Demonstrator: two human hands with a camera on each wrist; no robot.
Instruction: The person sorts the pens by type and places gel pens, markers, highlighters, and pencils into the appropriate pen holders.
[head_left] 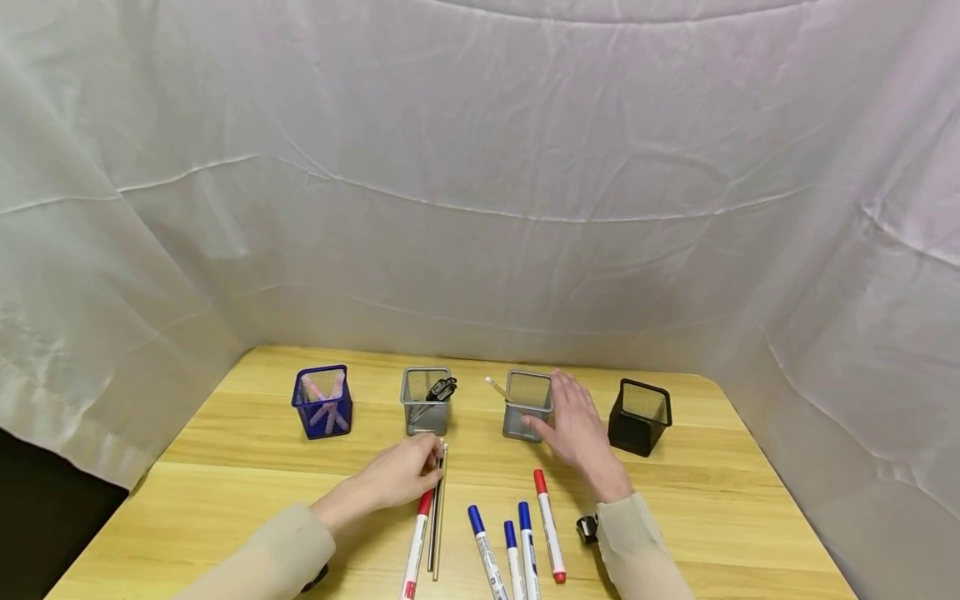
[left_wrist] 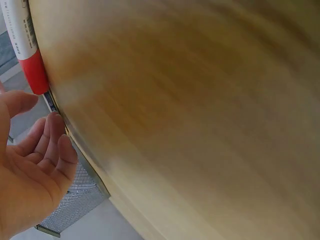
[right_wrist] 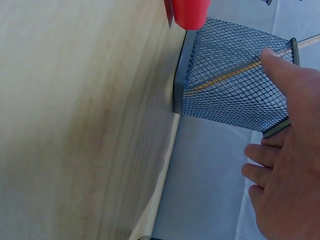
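My left hand reaches over the upper ends of thin pencils lying on the table. In the left wrist view its fingers are loosely bent, with a gap to the thumb; whether they touch a pencil cannot be told. A red-capped marker lies beside the pencils. My right hand is at a silver mesh pen holder, fingers extended along its right side and thumb across its front. One pencil leans inside that holder, its eraser end sticking out at the left.
A blue mesh holder contains pale pink sticks. Another silver holder contains a black item of unclear kind. At the right stands a black holder. Several blue-capped markers, a second red marker and a black sharpener lie in front.
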